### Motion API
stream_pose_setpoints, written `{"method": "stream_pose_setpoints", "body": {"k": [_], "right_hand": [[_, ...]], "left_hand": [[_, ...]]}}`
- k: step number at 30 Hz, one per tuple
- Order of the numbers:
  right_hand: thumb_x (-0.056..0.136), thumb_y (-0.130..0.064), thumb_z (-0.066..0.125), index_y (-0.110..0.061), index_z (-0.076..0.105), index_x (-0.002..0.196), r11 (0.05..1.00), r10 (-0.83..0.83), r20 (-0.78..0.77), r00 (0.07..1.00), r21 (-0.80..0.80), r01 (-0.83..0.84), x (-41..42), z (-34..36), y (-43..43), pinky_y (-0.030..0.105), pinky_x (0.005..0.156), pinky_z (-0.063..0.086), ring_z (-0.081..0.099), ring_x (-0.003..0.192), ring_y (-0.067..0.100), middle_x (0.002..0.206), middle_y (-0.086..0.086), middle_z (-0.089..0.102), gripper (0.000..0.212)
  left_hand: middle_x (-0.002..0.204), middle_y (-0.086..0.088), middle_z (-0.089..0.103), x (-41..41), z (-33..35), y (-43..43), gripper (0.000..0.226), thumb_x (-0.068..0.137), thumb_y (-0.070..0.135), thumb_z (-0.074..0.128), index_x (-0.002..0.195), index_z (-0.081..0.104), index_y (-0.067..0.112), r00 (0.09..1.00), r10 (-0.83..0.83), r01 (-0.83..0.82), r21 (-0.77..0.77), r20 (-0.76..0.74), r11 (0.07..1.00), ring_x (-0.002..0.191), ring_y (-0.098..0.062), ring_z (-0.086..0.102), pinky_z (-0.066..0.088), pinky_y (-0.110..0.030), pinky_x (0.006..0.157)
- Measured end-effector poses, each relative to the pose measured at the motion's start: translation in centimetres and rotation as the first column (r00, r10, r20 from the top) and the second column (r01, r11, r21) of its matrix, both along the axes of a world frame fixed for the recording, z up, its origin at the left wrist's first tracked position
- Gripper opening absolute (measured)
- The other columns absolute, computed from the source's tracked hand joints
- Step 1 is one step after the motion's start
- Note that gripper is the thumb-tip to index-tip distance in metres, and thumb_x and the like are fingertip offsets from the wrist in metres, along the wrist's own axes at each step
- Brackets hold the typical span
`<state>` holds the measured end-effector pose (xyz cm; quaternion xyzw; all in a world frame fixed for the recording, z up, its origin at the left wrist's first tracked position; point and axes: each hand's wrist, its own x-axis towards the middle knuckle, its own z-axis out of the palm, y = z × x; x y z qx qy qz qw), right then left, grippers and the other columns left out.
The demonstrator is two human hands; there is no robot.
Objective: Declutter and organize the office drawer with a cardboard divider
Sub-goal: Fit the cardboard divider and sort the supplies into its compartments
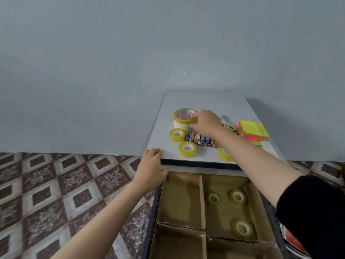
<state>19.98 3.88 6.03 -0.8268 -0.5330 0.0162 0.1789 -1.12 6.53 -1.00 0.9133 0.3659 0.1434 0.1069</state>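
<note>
On the white cabinet top (209,101) stands a stack of large tape rolls (182,119). My right hand (206,122) grips the clear yellowish roll on top of that stack at its right rim. My left hand (152,169) holds the cabinet top's front left corner, fingers curled over the edge. Below, the open drawer (155,206) holds a cardboard divider (202,202). Its far right compartment contains three small tape rolls (237,197). The far left compartment (180,199) is bare cardboard.
Small yellow tape rolls (187,149), a row of batteries (200,140), a stack of neon sticky notes (253,132) and a white item (227,124) lie on the cabinet top. A patterned tile floor (56,193) spreads to the left. A plain wall stands behind.
</note>
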Motion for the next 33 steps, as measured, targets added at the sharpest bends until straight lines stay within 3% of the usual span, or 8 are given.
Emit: {"method": "stream_pose_setpoints", "body": {"k": [8,13,21,30,33], "right_hand": [[0.088,-0.015,0.057,-0.022,0.064,0.119,0.999,-0.036,0.017,0.999,-0.013,0.036,0.4,0.3,2.6,0.031,0.089,0.043,0.054,0.115,0.028,0.13,0.008,0.058,0.033],[0.086,-0.007,0.055,-0.02,0.071,0.107,0.999,-0.052,0.017,0.998,0.013,0.052,-0.3,0.0,2.7,0.029,0.081,0.045,0.058,0.106,0.027,0.118,0.007,0.065,0.029],[0.088,-0.007,0.056,-0.018,0.07,0.109,0.995,-0.09,-0.022,0.996,0.042,0.091,-0.7,-0.5,2.8,0.026,0.072,0.042,0.059,0.104,0.028,0.118,0.009,0.064,0.027],[0.087,-0.019,0.062,-0.015,0.07,0.111,0.971,-0.081,-0.038,0.996,0.223,0.088,0.0,2.2,0.2,0.034,0.088,0.045,0.058,0.11,0.029,0.116,0.009,0.067,0.026],[0.088,-0.017,0.06,-0.013,0.07,0.111,0.962,-0.074,-0.023,0.997,0.263,0.077,0.1,2.5,-2.5,0.036,0.089,0.045,0.058,0.108,0.029,0.112,0.01,0.068,0.025]], "left_hand": [[0.14,-0.007,0.04,0.1,-0.5,0.1,0.062,0.088,0.034,0.053,0.138,0.038,0.001,1.0,-0.03,0.03,0.062,0.003,0.998,0.129,-0.022,0.031,0.022,-0.02,0.106],[0.138,-0.007,0.039,0.3,-0.8,-0.1,0.063,0.087,0.036,0.054,0.138,0.038,0.001,1.0,-0.024,0.024,0.068,0.007,0.997,0.128,-0.022,0.031,0.022,-0.021,0.106],[0.139,-0.007,0.037,0.3,-0.5,-0.1,0.062,0.089,0.036,0.052,0.138,0.036,0.002,0.999,-0.024,0.026,0.058,-0.037,0.998,0.128,-0.023,0.03,0.024,-0.022,0.106],[0.139,-0.01,0.037,0.5,0.0,-0.1,0.056,0.089,0.033,0.051,0.134,0.039,0.001,0.995,-0.011,0.014,0.032,-0.095,0.999,0.127,-0.024,0.03,0.024,-0.026,0.109],[0.139,-0.01,0.037,0.3,0.5,-0.1,0.05,0.09,0.027,0.05,0.131,0.042,0.001,0.994,-0.008,0.003,-0.045,-0.109,0.999,0.128,-0.024,0.03,0.025,-0.027,0.108]]}}
